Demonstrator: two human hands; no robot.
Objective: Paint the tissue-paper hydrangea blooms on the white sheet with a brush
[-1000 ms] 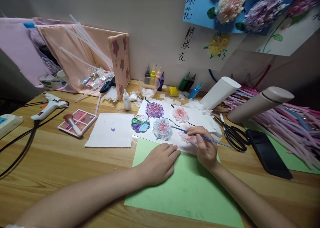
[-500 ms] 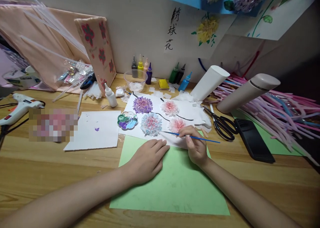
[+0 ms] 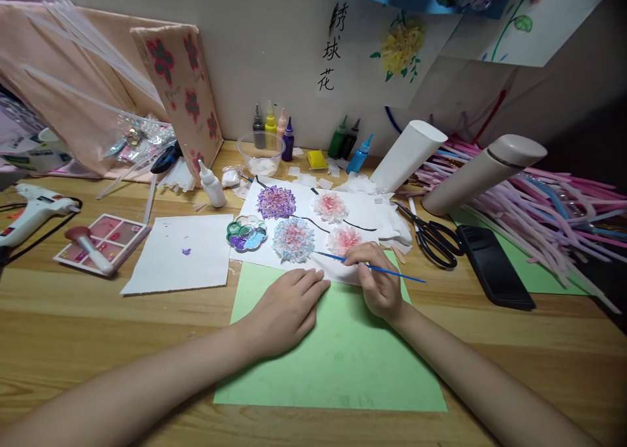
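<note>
A thin blue paintbrush (image 3: pixel 396 274) is pinched in my right hand (image 3: pixel 379 287), its tip at the lower right edge of a blue-and-pink paper flower (image 3: pixel 292 240). My left hand (image 3: pixel 289 310) lies flat, fingers stretched out, on a green sheet (image 3: pixel 333 375) and close to the lower edge of the white paper (image 3: pixel 304 272). That paper also carries a purple flower (image 3: pixel 277 202), a pink flower (image 3: pixel 331 206) at the back and another pink flower (image 3: pixel 344 239) near my right hand. Black painted lines run between them. A flower-shaped palette (image 3: pixel 246 232) with green, purple and blue paint overlaps its left side.
On the left are a glue gun (image 3: pixel 36 215), a makeup palette (image 3: pixel 125 234) with a makeup brush (image 3: pixel 88 249), and white card (image 3: pixel 181 254). Paint bottles (image 3: pixel 288 141) stand behind. Scissors (image 3: pixel 435 241), a phone (image 3: pixel 496 267) and a tilted flask (image 3: pixel 484 172) are on the right.
The whole view has shifted slightly, so things appear a little higher and further left. Both hands keep nearly the same pose, with the brush tip still beside the blue-and-pink flower.
</note>
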